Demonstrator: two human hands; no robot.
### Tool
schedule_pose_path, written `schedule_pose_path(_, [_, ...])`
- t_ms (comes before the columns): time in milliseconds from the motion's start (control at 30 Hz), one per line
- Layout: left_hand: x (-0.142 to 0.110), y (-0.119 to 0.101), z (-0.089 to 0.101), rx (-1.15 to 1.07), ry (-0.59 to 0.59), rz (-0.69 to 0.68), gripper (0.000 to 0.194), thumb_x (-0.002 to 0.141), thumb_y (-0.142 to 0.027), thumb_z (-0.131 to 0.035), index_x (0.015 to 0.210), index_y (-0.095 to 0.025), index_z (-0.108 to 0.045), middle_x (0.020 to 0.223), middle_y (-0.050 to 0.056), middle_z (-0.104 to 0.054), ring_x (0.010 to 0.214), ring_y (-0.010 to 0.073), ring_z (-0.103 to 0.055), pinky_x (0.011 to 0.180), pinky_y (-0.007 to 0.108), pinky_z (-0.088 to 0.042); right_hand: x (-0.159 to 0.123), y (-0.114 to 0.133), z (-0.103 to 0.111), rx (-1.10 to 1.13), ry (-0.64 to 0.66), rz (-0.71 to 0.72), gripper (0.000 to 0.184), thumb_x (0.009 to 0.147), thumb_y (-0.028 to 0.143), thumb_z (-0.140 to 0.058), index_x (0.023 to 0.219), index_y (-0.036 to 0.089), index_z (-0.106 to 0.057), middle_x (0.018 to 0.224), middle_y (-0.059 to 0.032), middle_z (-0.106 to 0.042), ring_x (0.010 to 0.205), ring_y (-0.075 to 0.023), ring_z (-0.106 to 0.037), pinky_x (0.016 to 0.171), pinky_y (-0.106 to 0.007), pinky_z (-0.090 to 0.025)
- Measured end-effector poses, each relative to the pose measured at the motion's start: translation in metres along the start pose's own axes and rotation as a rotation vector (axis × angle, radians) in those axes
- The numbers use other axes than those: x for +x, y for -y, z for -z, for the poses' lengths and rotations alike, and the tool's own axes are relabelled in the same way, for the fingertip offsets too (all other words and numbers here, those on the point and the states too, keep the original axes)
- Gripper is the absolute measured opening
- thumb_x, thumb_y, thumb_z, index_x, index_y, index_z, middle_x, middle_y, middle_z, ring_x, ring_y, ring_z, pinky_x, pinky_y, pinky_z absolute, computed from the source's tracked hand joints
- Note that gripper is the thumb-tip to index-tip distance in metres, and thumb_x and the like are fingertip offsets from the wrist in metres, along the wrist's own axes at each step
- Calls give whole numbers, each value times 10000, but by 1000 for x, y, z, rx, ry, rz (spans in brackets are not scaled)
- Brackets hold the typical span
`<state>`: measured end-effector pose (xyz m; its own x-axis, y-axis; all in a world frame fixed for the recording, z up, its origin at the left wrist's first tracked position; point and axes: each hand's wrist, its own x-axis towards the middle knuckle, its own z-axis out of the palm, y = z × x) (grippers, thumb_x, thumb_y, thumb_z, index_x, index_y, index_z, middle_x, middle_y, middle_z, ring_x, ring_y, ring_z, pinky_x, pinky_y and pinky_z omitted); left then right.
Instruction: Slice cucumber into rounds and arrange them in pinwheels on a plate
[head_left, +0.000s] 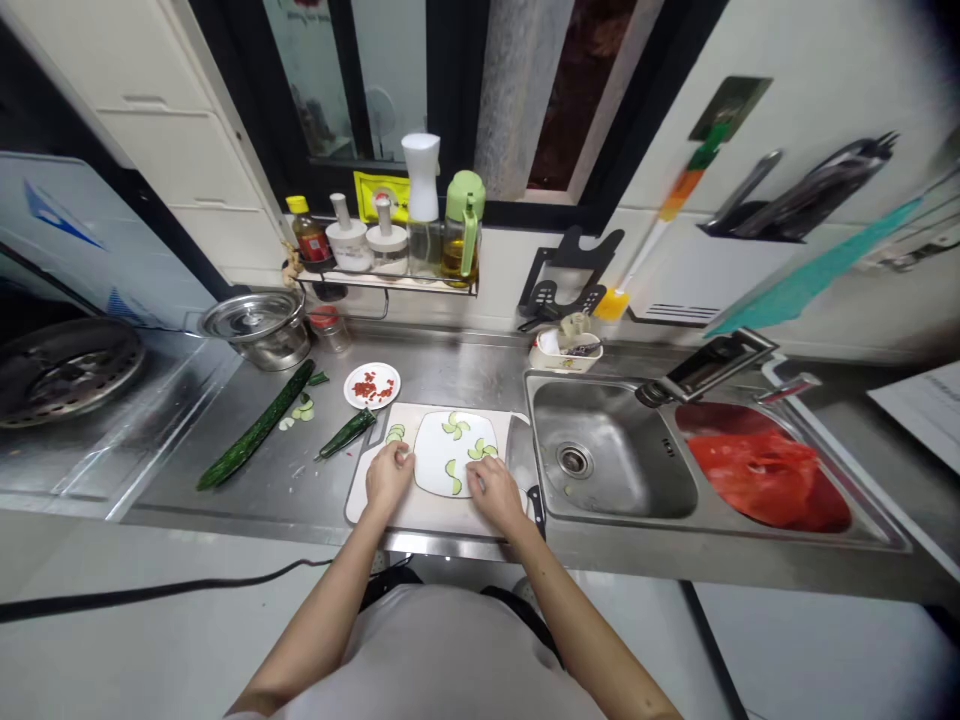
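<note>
A white square plate (436,455) lies on the light cutting board (420,516), with half-round cucumber slices (455,427) set in small fans on it. My left hand (388,478) is at the plate's left edge, fingers curled together, just in front of a few overlapping cucumber slices (395,432). Over the plate's right edge, my right hand (496,492) has its fingertips pinched beside another fan. Whatever either hand holds is too small to make out. A knife (521,450) lies along the board's right side, its handle (536,508) toward me.
Left of the board lie a cut cucumber piece (347,434) and a long cucumber (255,427). Behind is a small plate (395,372) of red bits. A steel pot (274,345) stands farther left. The sink (622,500) is at right, with a red bag (757,470) in its second basin.
</note>
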<state>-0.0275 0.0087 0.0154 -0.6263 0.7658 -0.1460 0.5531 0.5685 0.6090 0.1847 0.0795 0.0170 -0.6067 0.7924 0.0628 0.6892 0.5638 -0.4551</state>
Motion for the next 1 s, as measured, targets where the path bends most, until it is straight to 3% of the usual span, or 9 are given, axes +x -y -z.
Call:
schedule_pose_path(267, [25, 22, 11, 99, -63, 125, 322, 822, -350, -546, 1104, -208, -607, 929, 68, -682, 910, 245, -626, 759, 298, -415, -9, -9, -4, 157, -179, 4, 258, 907, 251, -434, 931, 205, -687, 874, -63, -652, 873, -205, -556, 785, -300, -427])
schedule_pose_path(667, [42, 25, 0, 235, -62, 137, 364, 819, -428, -541, 1091, -202, -628, 1057, 136, -660, 997, 310, -607, 844, 385, -405, -15, -16, -7, 156, -176, -18, 279, 907, 287, -425, 940, 199, -688, 879, -71, -661, 872, -212, -562, 764, -310, -430])
schedule_pose_path(1000, [39, 23, -5, 178, -138, 80, 230, 807, -308, -577, 1007, -208, -632, 991, 96, -670, 991, 272, -593, 845, 357, -394, -15, -10, -5, 165, -158, -10, 275, 908, 280, -422, 924, 209, -686, 861, -64, -663, 860, -213, -566, 761, -311, -433])
